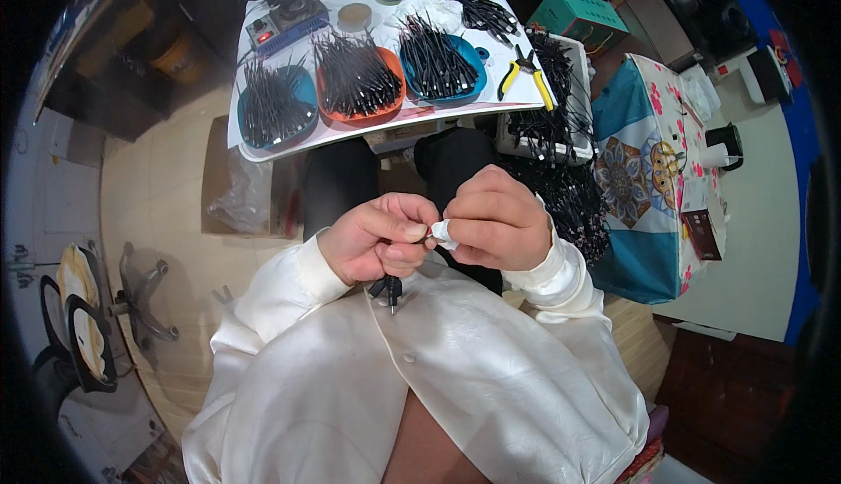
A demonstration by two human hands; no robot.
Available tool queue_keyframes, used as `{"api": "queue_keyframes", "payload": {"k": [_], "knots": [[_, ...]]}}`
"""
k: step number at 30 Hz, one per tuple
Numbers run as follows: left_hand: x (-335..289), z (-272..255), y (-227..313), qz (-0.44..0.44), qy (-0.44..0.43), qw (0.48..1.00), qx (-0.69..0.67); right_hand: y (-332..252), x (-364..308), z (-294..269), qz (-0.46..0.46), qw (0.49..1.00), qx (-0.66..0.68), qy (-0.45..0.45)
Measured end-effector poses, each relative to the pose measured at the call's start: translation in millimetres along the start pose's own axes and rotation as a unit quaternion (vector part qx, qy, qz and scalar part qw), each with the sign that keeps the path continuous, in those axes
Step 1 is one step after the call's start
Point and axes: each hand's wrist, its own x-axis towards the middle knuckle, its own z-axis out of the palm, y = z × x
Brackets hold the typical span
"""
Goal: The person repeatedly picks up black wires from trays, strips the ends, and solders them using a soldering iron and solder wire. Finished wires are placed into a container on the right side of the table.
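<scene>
Above my lap both hands meet at fingertip height. My left hand is closed, with thumb and fingers pinching a cable whose thin red wire end shows at the fingertips. Below that hand hangs the cable's black plug with a metal tip; most of the cable is hidden in the fingers. My right hand is closed too, its fingertips at the wire end. Between its thumb and fingers shows a small white piece; whether this is tape, tissue or a finger wrap I cannot make out.
Ahead stands a white table with blue, orange and blue trays of black cables. Yellow-handled pliers lie at its right. A box with a red light sits behind. More cables fill a white bin.
</scene>
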Motion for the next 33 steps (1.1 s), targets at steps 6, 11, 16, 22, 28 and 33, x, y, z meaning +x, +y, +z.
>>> {"api": "queue_keyframes", "payload": {"k": [6,11,16,22,28,33], "knots": [[-7,30,1,0.191,0.143,0.884,0.402,-8,-15,28,0.140,0.965,0.170,0.144],[-12,39,6,0.309,0.135,0.661,0.671,-5,-21,31,0.180,0.951,0.209,0.139],[-17,40,10,0.290,0.154,0.673,0.663,-1,-13,10,0.152,0.972,0.158,0.090],[-17,37,12,0.278,0.168,0.669,0.668,-3,-1,9,0.101,0.992,0.049,0.053],[-17,36,15,0.284,0.188,0.631,0.697,1,0,22,0.139,0.987,0.034,0.067],[-14,44,32,0.312,0.236,0.576,0.717,20,-2,23,0.174,0.981,0.040,0.079]]}}
